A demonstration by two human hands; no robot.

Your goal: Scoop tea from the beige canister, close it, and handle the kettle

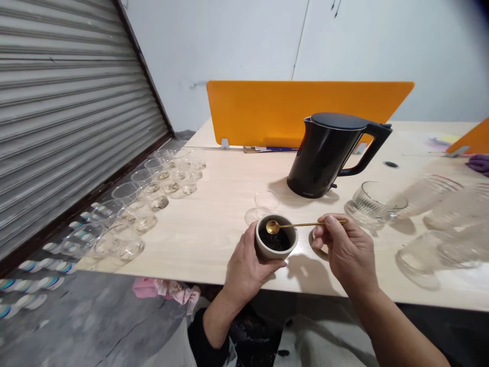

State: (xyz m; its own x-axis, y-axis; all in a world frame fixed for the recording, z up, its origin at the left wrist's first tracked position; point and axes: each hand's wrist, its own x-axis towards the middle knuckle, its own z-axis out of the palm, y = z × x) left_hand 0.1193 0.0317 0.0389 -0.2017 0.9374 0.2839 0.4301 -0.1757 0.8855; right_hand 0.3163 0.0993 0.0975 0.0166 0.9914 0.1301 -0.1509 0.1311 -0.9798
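Note:
My left hand point(244, 270) is wrapped round a small pale cup point(278, 253), held tilted towards me near the table's front edge. Dark contents point(273, 239) show inside it; whether they are loose leaves or liquid I cannot tell. With thumb and fingers, my right hand point(349, 250) grips the thin handle of a gold spoon point(301, 225). Its round bowl is over the cup's mouth. A round pale object point(314, 243) shows partly behind my right fingers, its kind unclear. Just beyond the cup stands a clear plastic cup point(267, 200).
A black electric kettle point(324, 158) stands behind my right hand. Several clear cups point(126, 229) line the table's left side, with bits in their bottoms. On the right are a ribbed glass bowl point(376, 204) and stacked clear cups point(424, 252). An orange divider point(263, 112) crosses the back.

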